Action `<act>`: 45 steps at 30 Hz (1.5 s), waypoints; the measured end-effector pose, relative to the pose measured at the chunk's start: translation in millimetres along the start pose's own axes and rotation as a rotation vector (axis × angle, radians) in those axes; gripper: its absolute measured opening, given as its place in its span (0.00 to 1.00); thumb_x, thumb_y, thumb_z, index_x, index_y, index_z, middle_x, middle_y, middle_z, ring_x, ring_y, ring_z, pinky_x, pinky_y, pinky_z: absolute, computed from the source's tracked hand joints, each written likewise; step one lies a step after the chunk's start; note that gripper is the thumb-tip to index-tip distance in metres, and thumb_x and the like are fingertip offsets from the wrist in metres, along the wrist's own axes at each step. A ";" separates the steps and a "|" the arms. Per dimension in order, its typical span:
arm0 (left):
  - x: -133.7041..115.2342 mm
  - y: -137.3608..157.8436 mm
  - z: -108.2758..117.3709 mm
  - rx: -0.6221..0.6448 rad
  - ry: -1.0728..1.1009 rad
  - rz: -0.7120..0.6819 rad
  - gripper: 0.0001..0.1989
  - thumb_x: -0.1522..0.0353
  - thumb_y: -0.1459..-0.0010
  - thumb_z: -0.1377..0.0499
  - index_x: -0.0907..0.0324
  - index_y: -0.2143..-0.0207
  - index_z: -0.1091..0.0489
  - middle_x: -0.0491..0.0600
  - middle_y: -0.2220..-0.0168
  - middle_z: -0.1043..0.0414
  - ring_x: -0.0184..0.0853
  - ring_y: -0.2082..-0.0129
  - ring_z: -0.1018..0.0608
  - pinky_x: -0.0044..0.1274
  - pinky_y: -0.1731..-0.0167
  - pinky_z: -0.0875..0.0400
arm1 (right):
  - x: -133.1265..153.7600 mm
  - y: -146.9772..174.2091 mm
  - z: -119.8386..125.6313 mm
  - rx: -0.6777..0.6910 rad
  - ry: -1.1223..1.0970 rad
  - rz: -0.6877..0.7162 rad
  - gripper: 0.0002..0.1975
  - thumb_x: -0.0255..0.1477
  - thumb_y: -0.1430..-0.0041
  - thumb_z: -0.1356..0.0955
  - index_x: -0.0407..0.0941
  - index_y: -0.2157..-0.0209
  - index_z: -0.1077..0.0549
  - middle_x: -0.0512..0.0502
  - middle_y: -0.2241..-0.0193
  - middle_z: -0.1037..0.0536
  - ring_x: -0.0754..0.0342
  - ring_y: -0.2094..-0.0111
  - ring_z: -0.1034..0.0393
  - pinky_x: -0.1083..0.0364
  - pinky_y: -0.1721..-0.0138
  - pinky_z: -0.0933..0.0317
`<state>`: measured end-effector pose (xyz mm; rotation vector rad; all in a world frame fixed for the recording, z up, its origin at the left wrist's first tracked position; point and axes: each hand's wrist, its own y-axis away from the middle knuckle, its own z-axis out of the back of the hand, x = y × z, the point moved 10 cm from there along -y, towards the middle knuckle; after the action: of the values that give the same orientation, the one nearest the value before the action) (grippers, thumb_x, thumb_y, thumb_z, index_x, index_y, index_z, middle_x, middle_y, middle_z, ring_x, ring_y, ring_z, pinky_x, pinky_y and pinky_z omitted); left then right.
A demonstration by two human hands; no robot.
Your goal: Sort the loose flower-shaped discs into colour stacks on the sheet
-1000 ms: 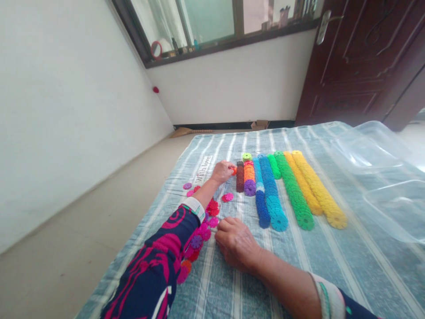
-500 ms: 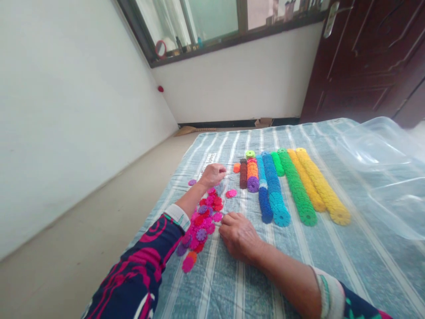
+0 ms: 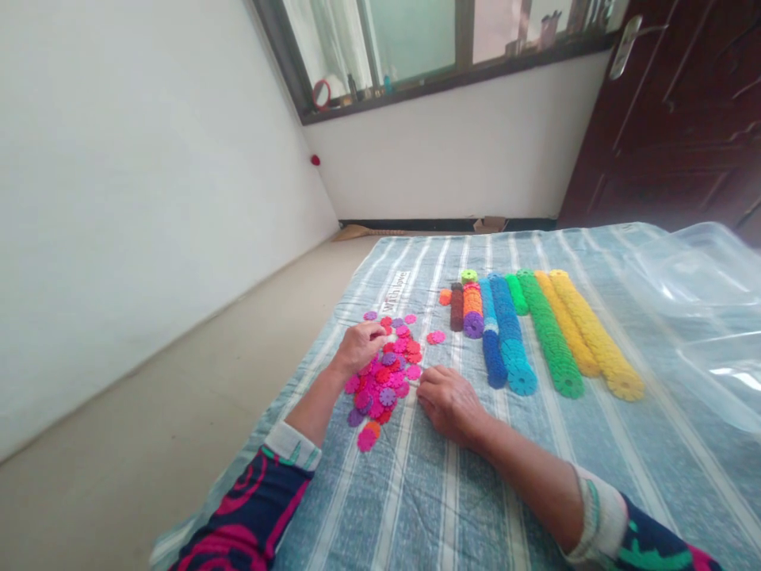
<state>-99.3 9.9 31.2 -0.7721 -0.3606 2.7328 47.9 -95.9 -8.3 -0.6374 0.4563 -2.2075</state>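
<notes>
A heap of notched plastic discs (image 3: 372,388), mostly pink, red and purple, lies on the striped cloth. My left hand (image 3: 358,349) is over the heap's upper left side, its fingers drawn together; whatever they may hold is hidden. Just right of the heap, my right hand (image 3: 449,403) rests low near the cloth with curled fingers, and their contents cannot be seen. A pink and red pair of discs (image 3: 436,338) lies apart, beyond my right hand. Farther right, discs lie stacked in rows by colour: a blue row (image 3: 505,317), a green row (image 3: 550,333) and a yellow row (image 3: 594,333).
Short stacks in brown (image 3: 456,308) and orange with purple (image 3: 472,309) stand left of the blue rows. Two clear plastic containers (image 3: 698,266) are at the right. The striped cloth (image 3: 404,507) ends on the left above the floor (image 3: 196,396).
My left hand has come back from near the printed lettering to the heap's upper left, uncovering the lettering and some discs. My right hand stays beside the heap. The view has shifted slightly.
</notes>
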 end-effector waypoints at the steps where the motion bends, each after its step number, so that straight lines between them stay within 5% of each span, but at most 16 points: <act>1: 8.8 3.7 4.6 -0.056 0.016 0.045 0.07 0.68 0.50 0.42 0.59 0.77 0.25 0.45 0.74 0.26 0.31 0.73 0.26 0.22 0.67 0.33 | -0.4 0.5 0.7 -0.002 -0.004 -0.002 0.11 0.22 0.40 0.33 0.44 0.76 0.31 0.49 0.72 0.28 0.54 0.67 0.38 0.54 0.66 0.50; 7: 65.8 25.6 16.5 -0.336 0.195 0.346 0.09 0.66 0.52 0.43 0.59 0.76 0.25 0.44 0.79 0.27 0.32 0.75 0.26 0.22 0.71 0.33 | -4.0 3.9 3.4 -0.008 -0.046 -0.020 0.11 0.21 0.39 0.35 0.44 0.75 0.30 0.48 0.70 0.27 0.54 0.66 0.36 0.55 0.65 0.46; 11: 80.8 35.0 13.7 -0.419 0.291 0.405 0.09 0.65 0.53 0.43 0.60 0.76 0.25 0.43 0.81 0.29 0.31 0.77 0.27 0.21 0.72 0.33 | -5.6 5.8 4.7 -0.009 -0.076 -0.021 0.11 0.22 0.37 0.36 0.44 0.74 0.29 0.47 0.69 0.26 0.53 0.65 0.35 0.55 0.63 0.44; 21: 84.7 38.3 4.3 -0.413 0.463 0.428 0.09 0.64 0.54 0.42 0.60 0.75 0.25 0.43 0.81 0.29 0.30 0.78 0.28 0.20 0.75 0.34 | -0.2 4.6 6.6 -0.001 -0.033 -0.042 0.12 0.23 0.35 0.38 0.44 0.70 0.25 0.44 0.67 0.25 0.52 0.63 0.33 0.54 0.61 0.40; 30: 81.2 34.0 -0.8 -0.374 0.434 0.401 0.10 0.64 0.53 0.43 0.61 0.75 0.25 0.42 0.82 0.30 0.30 0.79 0.29 0.21 0.74 0.34 | 33.1 -27.2 -17.6 0.052 0.011 0.082 0.09 0.31 0.38 0.32 0.48 0.56 0.23 0.41 0.48 0.28 0.41 0.41 0.43 0.42 0.44 0.44; 35: 77.2 33.7 0.6 -0.359 0.418 0.378 0.10 0.64 0.52 0.43 0.61 0.75 0.25 0.43 0.81 0.30 0.30 0.78 0.28 0.21 0.73 0.34 | 3.2 -55.0 -32.8 0.051 0.097 -0.062 0.11 0.34 0.36 0.33 0.48 0.54 0.23 0.40 0.50 0.27 0.41 0.41 0.44 0.41 0.43 0.46; 40: 79.1 34.2 -1.4 -0.357 0.432 0.401 0.10 0.65 0.52 0.42 0.61 0.74 0.24 0.43 0.81 0.30 0.31 0.77 0.28 0.21 0.73 0.33 | -24.6 -54.5 -21.7 -0.060 0.085 -0.184 0.10 0.33 0.35 0.34 0.48 0.57 0.22 0.41 0.52 0.27 0.43 0.43 0.41 0.43 0.44 0.44; 45: 79.9 33.2 -3.2 -0.350 0.427 0.410 0.09 0.65 0.52 0.42 0.61 0.74 0.24 0.42 0.81 0.30 0.30 0.78 0.28 0.20 0.74 0.34 | 6.0 -45.0 -19.9 -0.023 -0.011 -0.008 0.08 0.32 0.36 0.33 0.48 0.59 0.21 0.41 0.50 0.27 0.43 0.42 0.41 0.43 0.43 0.43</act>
<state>-169.5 5.9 -19.4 -1.6494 -0.6512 2.7817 6.7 -69.7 0.2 -0.6638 0.4746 -2.2083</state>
